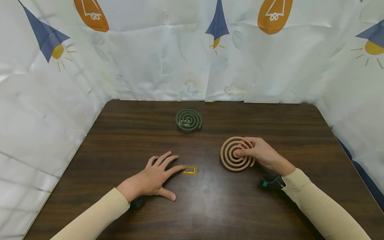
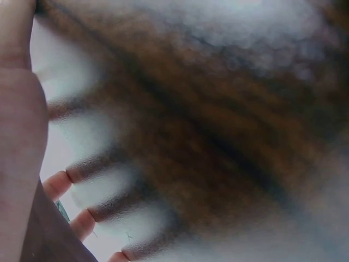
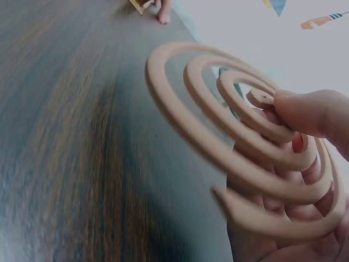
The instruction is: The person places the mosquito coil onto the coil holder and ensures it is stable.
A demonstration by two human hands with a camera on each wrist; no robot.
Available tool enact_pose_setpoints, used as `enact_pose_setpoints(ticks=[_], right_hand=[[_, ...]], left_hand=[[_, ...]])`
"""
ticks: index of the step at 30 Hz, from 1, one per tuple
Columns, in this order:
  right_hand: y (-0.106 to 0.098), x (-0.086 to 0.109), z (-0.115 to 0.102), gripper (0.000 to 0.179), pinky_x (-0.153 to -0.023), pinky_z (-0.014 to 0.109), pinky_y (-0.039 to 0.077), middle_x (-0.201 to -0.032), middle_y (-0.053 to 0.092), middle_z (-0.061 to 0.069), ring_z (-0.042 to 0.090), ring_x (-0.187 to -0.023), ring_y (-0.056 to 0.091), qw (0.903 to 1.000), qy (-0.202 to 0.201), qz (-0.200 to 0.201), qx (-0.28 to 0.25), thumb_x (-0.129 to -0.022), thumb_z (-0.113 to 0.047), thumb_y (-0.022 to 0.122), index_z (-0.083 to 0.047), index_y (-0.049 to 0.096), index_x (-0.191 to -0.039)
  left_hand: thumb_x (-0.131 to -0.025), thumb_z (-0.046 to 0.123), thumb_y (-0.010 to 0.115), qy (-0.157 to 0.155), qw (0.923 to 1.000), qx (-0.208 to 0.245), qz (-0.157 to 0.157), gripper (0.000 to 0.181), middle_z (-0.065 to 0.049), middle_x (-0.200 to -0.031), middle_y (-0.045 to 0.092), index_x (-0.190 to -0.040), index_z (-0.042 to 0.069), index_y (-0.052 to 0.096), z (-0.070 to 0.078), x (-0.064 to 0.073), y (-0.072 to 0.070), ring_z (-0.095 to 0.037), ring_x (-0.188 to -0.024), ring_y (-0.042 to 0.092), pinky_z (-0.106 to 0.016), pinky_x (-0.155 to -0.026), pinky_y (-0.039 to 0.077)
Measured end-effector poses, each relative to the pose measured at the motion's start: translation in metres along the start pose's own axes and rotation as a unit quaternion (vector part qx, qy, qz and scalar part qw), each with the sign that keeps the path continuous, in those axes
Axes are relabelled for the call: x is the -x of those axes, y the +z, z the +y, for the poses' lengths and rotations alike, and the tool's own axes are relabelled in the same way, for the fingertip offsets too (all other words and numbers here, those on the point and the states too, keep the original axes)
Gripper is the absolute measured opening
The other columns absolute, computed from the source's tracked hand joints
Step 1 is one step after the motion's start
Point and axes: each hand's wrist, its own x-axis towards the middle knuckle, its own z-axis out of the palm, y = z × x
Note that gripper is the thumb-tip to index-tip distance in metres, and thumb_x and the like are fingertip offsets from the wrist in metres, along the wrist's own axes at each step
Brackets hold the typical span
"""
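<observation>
A tan mosquito coil point(image 1: 230, 163) is pinched in my right hand point(image 1: 265, 155), with the thumb near its centre and the other fingers behind. In the right wrist view the coil point(image 3: 188, 139) is tilted, its outer end free. My left hand point(image 1: 153, 178) is spread low over the table, fingers straight. Its index fingertip touches or lies just at the left corner of a small gold rectangular metal piece point(image 1: 194, 170). Farther back sits a dark green mosquito coil point(image 1: 196, 125), with a shiny bit of metal showing near its middle. The left wrist view is mostly blurred.
The dark wood-grain table point(image 1: 126, 133) has rounded far corners. White printed sheets point(image 1: 168, 66) hang behind it and along both sides. A dark wrist strap point(image 1: 274, 182) shows beneath the right wrist.
</observation>
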Motion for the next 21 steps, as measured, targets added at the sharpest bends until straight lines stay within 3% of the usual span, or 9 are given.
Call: enact_pose_setpoints(ticks=[21], right_hand=[[0.026, -0.008, -0.007, 0.039, -0.080, 0.029, 0.058, -0.099, 0.066, 0.001, 0.012, -0.087, 0.066, 0.9999, -0.010, -0.005, -0.005, -0.088, -0.017, 0.084, -0.002, 0.059, -0.113]], left_hand=[[-0.076, 0.084, 0.062, -0.002, 0.9999, 0.007, -0.007, 0.103, -0.009, -0.173, 0.018, -0.163, 0.041, 0.028, 0.002, 0.001, -0.002, -0.041, -0.162, 0.010, -0.073, -0.117, 0.022]])
